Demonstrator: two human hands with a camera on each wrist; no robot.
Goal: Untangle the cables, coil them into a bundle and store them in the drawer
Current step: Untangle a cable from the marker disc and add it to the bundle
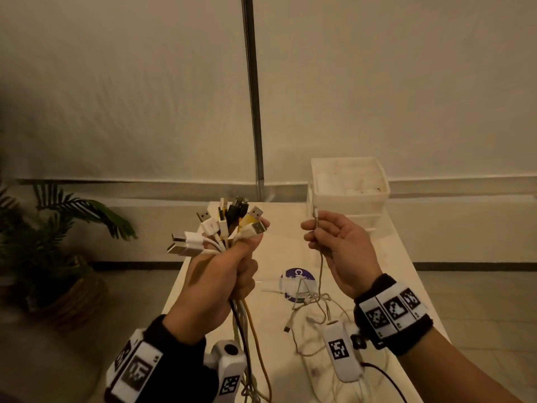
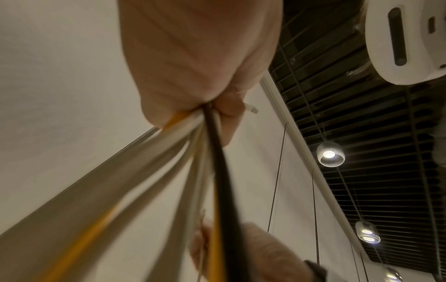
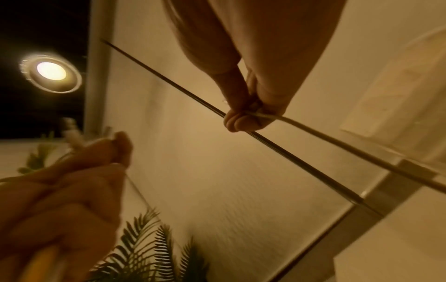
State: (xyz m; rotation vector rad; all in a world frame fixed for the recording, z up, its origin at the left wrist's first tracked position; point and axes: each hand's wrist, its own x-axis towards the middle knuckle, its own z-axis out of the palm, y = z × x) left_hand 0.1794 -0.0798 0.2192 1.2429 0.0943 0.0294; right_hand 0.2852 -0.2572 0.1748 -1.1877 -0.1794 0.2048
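Note:
My left hand [image 1: 220,271] grips a bunch of cables [image 1: 220,228] upright above the table, their white, yellow and black USB plugs fanning out over the fist. The cords [image 2: 193,171] hang down from the fist [image 2: 193,63] toward the table's near edge. My right hand [image 1: 337,245] pinches a thin white cable [image 1: 321,263] just below its small plug, thumb against fingers [image 3: 243,122]. That cable [image 3: 337,145] drops to a loose tangle of white cables [image 1: 313,309] on the table. White stacked drawers [image 1: 348,184] stand at the table's far right, the top one open.
The white table [image 1: 276,234] carries a round purple sticker [image 1: 296,279] under the tangle. A potted palm [image 1: 58,228] stands on the floor to the left. A white wall with a dark vertical seam runs behind the table.

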